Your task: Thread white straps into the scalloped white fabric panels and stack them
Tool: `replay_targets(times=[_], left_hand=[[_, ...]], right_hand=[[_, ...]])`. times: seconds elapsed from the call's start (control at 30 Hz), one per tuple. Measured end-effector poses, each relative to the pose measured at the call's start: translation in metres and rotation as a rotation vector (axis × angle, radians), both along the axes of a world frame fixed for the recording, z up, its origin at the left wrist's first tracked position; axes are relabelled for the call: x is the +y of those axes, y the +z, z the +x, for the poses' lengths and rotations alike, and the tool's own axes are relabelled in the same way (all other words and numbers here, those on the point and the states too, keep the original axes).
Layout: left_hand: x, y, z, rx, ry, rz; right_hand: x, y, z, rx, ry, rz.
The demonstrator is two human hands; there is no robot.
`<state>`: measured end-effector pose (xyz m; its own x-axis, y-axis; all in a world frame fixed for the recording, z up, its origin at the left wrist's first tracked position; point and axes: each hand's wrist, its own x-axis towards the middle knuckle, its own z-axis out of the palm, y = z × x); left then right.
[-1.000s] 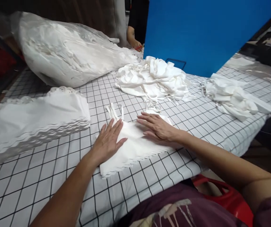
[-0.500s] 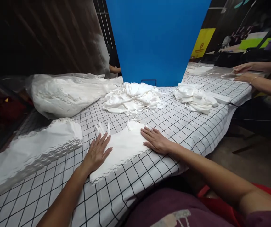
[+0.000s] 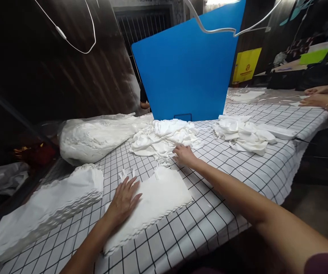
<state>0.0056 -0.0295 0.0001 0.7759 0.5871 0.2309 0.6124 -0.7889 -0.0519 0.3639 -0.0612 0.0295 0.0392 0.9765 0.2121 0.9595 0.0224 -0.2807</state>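
Observation:
A white garment with thin straps and a wavy hem lies flat on the checked cloth before me. My left hand rests on its left part, fingers spread and palm down. Beyond its upper right corner, my right hand reaches to the near edge of a loose heap of white garments. The right fingers are loosely bent, with nothing visible in them. On the left, a tall stack of similar folded white pieces shows many wavy edges.
A clear plastic bag of white cloth lies at the back left. A blue board stands behind the heap. Another crumpled white pile is to the right. A co-worker's hands work at the far right. White cables hang overhead.
My right hand has lifted off the garment and moved forward to the heap. My left hand stays flat on the garment. The view has tilted up.

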Motion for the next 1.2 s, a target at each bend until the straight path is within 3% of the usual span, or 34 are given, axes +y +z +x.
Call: replay_targets(times=[0.17, 0.33, 0.5, 0.63, 0.7, 0.8, 0.9, 1.0, 1.1, 1.2], left_hand=[[0.009, 0.013, 0.068, -0.153, -0.139, 0.017], [0.029, 0.021, 0.117, -0.302, -0.135, -0.078], [0.039, 0.036, 0.154, -0.417, -0.070, -0.183], [0.026, 0.047, 0.199, -0.586, -0.070, -0.361], [0.010, 0.051, 0.222, -0.675, -0.152, -0.577], [-0.021, 0.057, 0.242, -0.747, -0.384, -1.107], [-0.051, 0.066, 0.241, -0.761, -0.541, -1.546], [-0.067, 0.073, 0.229, -0.804, -0.528, -1.752], [-0.061, 0.070, 0.217, -0.858, -0.319, -1.652], [-0.041, 0.055, 0.206, -0.833, -0.002, -1.423]], right_hand=[[0.053, -0.019, -0.001, 0.048, -0.065, 0.003], [0.049, -0.009, 0.009, 0.177, -0.055, 0.040], [-0.001, 0.043, 0.041, 0.382, -0.009, 0.163], [-0.051, 0.097, 0.053, 0.799, 0.238, 0.549], [-0.069, 0.118, 0.049, 0.913, 0.278, 0.675], [-0.082, 0.133, 0.037, 0.995, 0.215, 0.727], [-0.085, 0.130, 0.033, 1.119, 0.147, 0.691], [-0.080, 0.116, 0.040, 1.210, 0.119, 0.572], [-0.068, 0.094, 0.055, 1.169, 0.134, 0.371], [-0.058, 0.069, 0.073, 0.811, -0.055, 0.332]])
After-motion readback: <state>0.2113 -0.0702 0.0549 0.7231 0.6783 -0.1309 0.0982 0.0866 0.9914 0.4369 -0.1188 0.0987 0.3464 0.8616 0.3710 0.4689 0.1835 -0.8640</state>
